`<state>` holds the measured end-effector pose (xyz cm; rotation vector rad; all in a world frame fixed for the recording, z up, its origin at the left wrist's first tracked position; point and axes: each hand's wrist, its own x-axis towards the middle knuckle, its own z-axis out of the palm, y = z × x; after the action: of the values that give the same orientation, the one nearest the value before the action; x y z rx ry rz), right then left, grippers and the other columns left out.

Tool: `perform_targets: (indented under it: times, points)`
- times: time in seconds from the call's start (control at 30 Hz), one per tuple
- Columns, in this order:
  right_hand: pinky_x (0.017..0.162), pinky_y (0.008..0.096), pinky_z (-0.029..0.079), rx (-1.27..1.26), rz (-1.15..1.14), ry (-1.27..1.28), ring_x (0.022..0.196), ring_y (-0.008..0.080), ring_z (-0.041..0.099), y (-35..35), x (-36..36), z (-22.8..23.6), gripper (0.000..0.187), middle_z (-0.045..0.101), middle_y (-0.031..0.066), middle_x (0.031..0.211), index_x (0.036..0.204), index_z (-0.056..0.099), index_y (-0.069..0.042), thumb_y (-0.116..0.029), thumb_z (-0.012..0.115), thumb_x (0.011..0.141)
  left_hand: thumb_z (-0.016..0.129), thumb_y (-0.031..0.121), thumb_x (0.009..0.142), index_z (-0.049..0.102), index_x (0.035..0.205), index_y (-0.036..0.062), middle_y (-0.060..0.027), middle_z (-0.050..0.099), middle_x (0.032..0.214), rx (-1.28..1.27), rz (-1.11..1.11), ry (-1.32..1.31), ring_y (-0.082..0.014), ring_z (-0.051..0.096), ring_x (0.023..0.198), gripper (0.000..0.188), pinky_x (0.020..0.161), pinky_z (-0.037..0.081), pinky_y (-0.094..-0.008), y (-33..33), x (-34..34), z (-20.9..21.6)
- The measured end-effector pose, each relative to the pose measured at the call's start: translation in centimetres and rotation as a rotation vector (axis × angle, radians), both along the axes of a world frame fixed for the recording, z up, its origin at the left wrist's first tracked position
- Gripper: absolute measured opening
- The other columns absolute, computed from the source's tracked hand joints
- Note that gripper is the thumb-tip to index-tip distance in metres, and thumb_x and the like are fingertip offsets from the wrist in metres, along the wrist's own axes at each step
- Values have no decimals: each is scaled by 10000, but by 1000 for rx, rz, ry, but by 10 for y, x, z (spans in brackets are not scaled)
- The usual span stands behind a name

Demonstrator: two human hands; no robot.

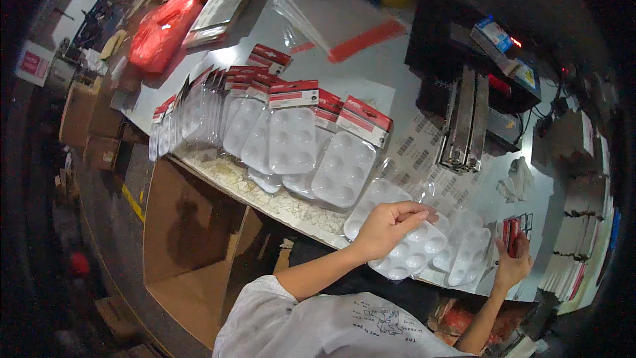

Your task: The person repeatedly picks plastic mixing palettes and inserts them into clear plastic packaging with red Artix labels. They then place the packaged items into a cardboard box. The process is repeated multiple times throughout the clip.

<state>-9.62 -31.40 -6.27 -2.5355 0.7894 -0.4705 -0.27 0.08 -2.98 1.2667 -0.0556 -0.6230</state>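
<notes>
Near the table's front edge, my left hand [392, 229] is closed at the top of a white paint palette [414, 252] with round wells, which seems to be in a clear bag. To its right, my right hand [513, 265] has its fingers around small red header cards [511, 231]; how many it grips is hidden. Between my hands, more white palettes [469, 255] lie overlapping. Left of them spreads a row of bagged palettes with red-and-white header cards; one finished pack [344, 169] lies closest to my left hand.
Sheets of barcode labels [424, 149] lie under a metal bar sealer [466, 119]. Clear bags with a red strip [366, 41] lie at the back. A red plastic bag [164, 33] sits far left. A cardboard box [192, 252] stands below the front edge. Paper stacks [573, 232] rise at right.
</notes>
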Motion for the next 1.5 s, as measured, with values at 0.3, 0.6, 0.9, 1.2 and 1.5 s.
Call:
perform_targets:
  times: [0.3,0.6,0.9,1.2,1.5]
  points:
    - [885,356,411,-29,14,74,1057,244,535,7,17,19,798,539,154,1180,1286,396,-25,-174,788,607,544,148,885,608,1045,-37,-97,660,964,161,66,-20,-122,599,892,253,805,454,-245,14,1,12]
    - [976,478,207,-191,-53,224,1290,254,315,17,-5,-13,921,361,160,1371,1345,301,-48,-381,747,611,535,110,889,602,1021,-66,-159,655,953,111,39,44,-170,620,879,230,809,458,-260,-11,-1,6]
    - [685,336,490,458,-50,-114,814,253,640,57,18,74,407,643,156,902,1088,539,5,-152,688,744,523,104,898,598,1026,-66,-151,657,963,150,2,111,-163,619,891,226,812,456,-243,-18,-2,22]
    - [637,324,485,657,617,106,727,273,638,102,76,86,259,634,178,825,940,607,21,-177,664,783,583,98,870,643,929,-13,-24,633,734,343,22,-197,-40,514,639,139,574,406,-180,-11,-17,31]
    - [487,316,421,30,872,-249,577,189,583,112,71,74,108,605,53,717,764,578,-50,-75,660,699,610,137,857,644,882,7,-36,587,601,492,0,-279,-46,455,508,137,469,374,-204,-12,-14,25]
